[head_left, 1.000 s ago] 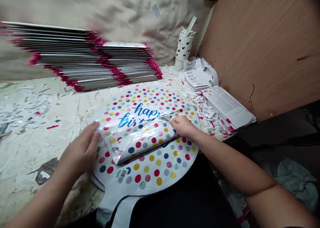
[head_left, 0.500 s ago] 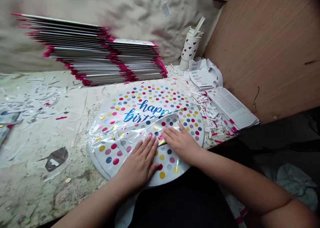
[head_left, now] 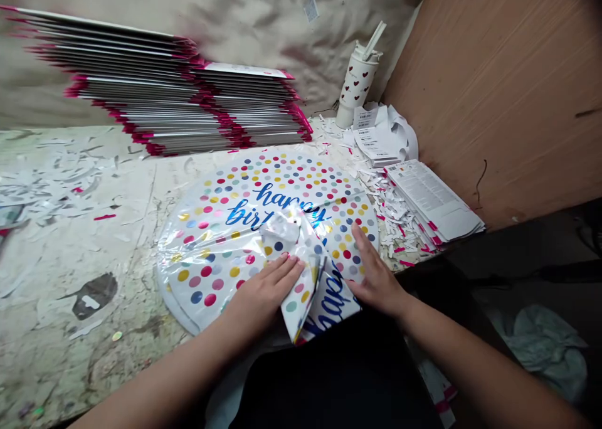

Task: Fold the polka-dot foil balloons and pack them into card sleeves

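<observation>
A pile of round, flat foil balloons (head_left: 221,266) with coloured dots and blue "happy birthday" lettering lies in front of me. On top is a smaller folded foil balloon (head_left: 332,300), turned so that its blue lettering runs up along the near right part. My left hand (head_left: 268,291) lies over the left side of this fold, its fingers close together and pressing down on the foil. At the fold's right edge is my right hand (head_left: 379,278), thumb and fingers apart, the thumb close to or touching the foil.
Stacked pink-edged cards (head_left: 188,96) lean along the back. A white tumbler with hearts (head_left: 357,81) stands behind a roll of barcode labels (head_left: 385,137). Printed sheets (head_left: 433,197) lie at the right edge. Paper scraps (head_left: 51,172) litter the table (head_left: 126,247).
Both hands came together over the folded balloon, first laid flat on it. The folded piece has since turned and shifted towards me, and my right hand has moved to its right edge.
</observation>
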The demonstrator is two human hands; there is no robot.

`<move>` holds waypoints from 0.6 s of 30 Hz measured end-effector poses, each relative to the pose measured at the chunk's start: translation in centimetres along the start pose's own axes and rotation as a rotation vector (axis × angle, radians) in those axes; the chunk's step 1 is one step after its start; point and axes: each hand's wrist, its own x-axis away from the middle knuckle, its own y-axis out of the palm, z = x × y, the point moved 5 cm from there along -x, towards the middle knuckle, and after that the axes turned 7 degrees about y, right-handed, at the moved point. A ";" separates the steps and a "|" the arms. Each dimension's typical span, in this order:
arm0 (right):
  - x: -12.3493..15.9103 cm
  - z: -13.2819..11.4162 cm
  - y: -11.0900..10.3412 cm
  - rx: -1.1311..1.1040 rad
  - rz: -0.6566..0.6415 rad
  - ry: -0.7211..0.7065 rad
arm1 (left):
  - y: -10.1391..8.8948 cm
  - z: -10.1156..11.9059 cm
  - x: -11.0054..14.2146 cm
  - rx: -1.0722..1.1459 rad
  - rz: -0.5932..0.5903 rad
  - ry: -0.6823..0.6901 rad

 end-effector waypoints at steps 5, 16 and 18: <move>-0.8 -1.0 1.0 -0.017 -0.198 -0.389 | 1.0 1.1 -0.6 -0.021 -0.133 0.142; -2.2 1.0 1.6 -0.383 -0.474 0.129 | -1.3 -0.5 0.6 0.337 0.064 -0.208; -3.6 2.6 2.2 -0.456 -0.457 0.464 | -1.2 -2.5 -0.3 0.606 -0.044 -0.567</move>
